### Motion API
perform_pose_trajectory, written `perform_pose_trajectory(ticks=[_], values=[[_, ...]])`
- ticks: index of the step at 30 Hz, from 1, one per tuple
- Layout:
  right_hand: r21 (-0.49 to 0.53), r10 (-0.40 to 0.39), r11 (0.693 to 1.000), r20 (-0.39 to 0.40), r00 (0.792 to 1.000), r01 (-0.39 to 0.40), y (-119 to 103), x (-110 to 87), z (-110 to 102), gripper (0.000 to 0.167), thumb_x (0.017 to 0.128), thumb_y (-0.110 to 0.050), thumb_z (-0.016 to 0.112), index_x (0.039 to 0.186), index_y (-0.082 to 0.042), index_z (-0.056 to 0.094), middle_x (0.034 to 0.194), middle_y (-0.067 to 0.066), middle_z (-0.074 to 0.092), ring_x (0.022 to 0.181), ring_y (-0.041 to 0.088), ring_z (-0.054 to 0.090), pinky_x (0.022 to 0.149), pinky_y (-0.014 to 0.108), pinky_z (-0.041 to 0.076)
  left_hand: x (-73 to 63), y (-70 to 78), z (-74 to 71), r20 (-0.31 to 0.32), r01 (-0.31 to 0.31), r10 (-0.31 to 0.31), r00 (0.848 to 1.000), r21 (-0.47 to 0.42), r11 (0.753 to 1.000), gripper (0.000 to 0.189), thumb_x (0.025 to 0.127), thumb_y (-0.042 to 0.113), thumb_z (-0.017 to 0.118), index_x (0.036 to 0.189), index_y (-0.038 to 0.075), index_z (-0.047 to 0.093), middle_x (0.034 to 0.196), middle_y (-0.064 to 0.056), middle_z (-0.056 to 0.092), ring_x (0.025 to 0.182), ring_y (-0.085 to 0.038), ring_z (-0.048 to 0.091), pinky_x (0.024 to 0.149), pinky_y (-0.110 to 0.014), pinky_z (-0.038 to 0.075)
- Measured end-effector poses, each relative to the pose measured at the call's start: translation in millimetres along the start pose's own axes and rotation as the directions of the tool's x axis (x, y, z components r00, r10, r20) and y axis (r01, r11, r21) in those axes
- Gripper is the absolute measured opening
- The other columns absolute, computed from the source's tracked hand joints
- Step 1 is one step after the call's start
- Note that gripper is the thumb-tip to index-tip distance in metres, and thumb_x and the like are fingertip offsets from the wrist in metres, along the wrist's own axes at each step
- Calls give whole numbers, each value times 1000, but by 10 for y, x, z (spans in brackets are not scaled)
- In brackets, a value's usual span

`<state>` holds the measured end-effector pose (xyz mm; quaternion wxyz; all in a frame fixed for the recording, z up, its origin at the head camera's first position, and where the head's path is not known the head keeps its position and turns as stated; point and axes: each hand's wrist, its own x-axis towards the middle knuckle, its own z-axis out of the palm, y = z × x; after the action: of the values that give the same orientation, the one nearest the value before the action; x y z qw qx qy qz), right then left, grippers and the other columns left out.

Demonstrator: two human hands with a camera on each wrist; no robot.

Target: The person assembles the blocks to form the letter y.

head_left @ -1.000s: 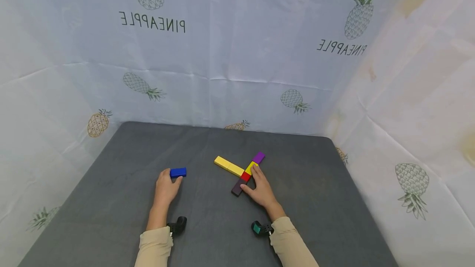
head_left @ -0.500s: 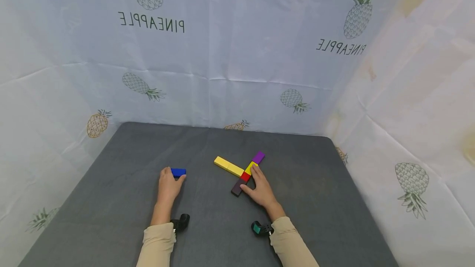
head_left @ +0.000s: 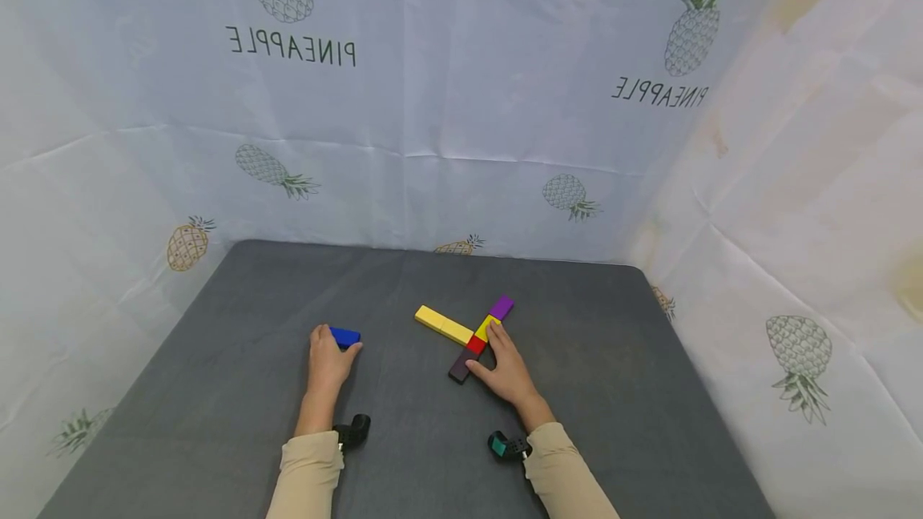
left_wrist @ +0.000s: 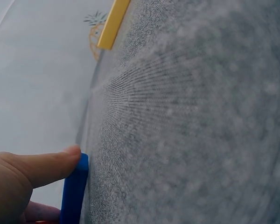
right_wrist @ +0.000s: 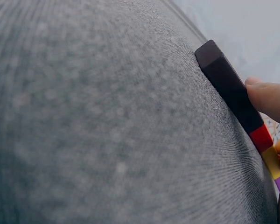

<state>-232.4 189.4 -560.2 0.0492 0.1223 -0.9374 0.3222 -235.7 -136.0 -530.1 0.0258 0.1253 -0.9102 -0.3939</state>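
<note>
My left hand [head_left: 328, 363] grips a blue block [head_left: 346, 336] lying on the dark grey table at the left, fingers at its left end. In the left wrist view the thumb [left_wrist: 56, 165] presses the end of the block. Further right, my right hand [head_left: 510, 371] rests along a row of touching blocks. Its thumb lies on the black block [head_left: 461, 367], while its fingertips touch the bright yellow block [head_left: 487, 328]. Between those two sits a red block [head_left: 476, 344], with a purple block [head_left: 502, 307] at the far end. Two pale yellow blocks [head_left: 443, 324] branch off leftward near the red one.
The dark grey table [head_left: 404, 439] reaches back to a white curtain [head_left: 461, 86] printed with pineapples, which also hangs on both sides. A black wrist device [head_left: 508, 445] sits at the right sleeve, another [head_left: 353, 431] at the left.
My left hand has shifted slightly right, its thumb now at the blue block's right end. The blue block has turned a little, right end nearer. My right hand stays in place.
</note>
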Motion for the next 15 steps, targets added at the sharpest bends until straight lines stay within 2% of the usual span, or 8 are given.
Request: perform_pose_trajectory(ticks=[7,15], values=[[0,0,1000,4,1000,0,-3,8,-9,83,84,-49,65,147,-3,34,155,12,29,144,30,21,112,52,26,-8,-11,-10,-7,1,-1,1000,-20,1000,78,88,14,65,140,-20,18,147,-37,15,134,-52,22,108,-59,26],[-4,4,1000,-2,1000,-4,-4,0,2,84,84,-50,64,147,-4,33,155,11,28,144,30,22,112,52,27,-29,-43,-34,-9,-15,14,1000,-41,999,76,88,16,66,139,-19,23,147,-37,17,133,-52,23,108,-61,26]])
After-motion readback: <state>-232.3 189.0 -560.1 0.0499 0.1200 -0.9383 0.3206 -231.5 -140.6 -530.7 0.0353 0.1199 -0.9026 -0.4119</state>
